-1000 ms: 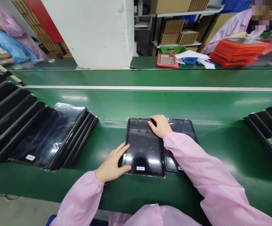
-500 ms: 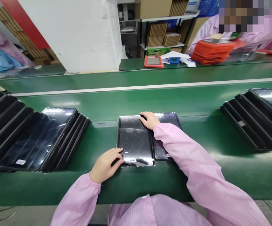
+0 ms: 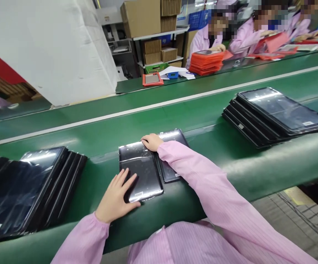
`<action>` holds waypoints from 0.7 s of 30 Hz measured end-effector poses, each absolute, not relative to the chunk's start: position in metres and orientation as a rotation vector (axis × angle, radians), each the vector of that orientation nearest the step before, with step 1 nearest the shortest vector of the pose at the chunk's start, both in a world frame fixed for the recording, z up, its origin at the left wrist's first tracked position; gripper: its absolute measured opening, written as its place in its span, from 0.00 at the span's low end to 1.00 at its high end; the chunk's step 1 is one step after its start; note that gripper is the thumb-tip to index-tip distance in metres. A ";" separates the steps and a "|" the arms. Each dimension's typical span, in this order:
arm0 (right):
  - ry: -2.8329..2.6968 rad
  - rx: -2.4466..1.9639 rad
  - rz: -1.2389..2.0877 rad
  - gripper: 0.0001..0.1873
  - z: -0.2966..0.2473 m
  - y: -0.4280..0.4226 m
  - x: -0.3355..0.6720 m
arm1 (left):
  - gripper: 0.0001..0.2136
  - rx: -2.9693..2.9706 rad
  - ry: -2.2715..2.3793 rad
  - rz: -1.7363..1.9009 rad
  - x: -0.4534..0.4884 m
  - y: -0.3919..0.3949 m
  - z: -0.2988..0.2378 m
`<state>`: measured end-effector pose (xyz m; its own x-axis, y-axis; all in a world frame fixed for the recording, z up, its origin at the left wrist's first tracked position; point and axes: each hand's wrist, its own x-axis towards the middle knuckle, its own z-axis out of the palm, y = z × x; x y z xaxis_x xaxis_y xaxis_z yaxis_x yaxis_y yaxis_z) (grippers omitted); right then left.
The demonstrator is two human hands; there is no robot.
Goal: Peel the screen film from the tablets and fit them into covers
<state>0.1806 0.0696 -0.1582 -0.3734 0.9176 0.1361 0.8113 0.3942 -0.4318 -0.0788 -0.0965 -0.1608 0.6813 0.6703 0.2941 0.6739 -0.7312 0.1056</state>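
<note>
The near tablet (image 3: 145, 172) lay flat in front of you, its white label (image 3: 138, 194) towards you at about six o'clock. It looked thin and stiff, probably light enough to lift but with a fragile screen, so pressing on its middle or bending it would have been unwise. Its glossy face, seemingly covered in film, was likely slippery; the safer hold was by the rim, at opposite edges.

Taking that tablet as the clock's centre, your left hand (image 3: 116, 196) was at eight o'clock, fingers spread wide over the near part of its left edge, gripping nothing. Your right hand (image 3: 152, 142) was at one o'clock, its fingers narrowly bent at the far edge; you cannot tell from this view whether they pinched the rim or only rested there.

A second tablet (image 3: 168, 168) lay close against it at three o'clock, partly under your right sleeve (image 3: 203, 167). Both were on the green table (image 3: 203, 143). Farther out, a leaning row of tablets (image 3: 24, 190) was at nine o'clock, a stepped stack (image 3: 280, 113) between two and three, and orange covers (image 3: 205, 65) were piled beyond, at one.
</note>
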 end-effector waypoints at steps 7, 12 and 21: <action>-2.286 -1.495 0.431 0.14 -0.161 0.067 0.181 | 0.31 -2.936 -1.113 -0.502 -0.074 -0.118 -0.187; -2.292 -1.489 0.460 0.15 -0.160 0.066 0.183 | 0.32 -2.834 -1.103 -0.845 -0.072 -0.124 -0.195; -2.280 -1.527 0.461 0.15 -0.161 0.070 0.181 | 0.27 -2.696 -1.385 -1.229 -0.071 -0.131 -0.169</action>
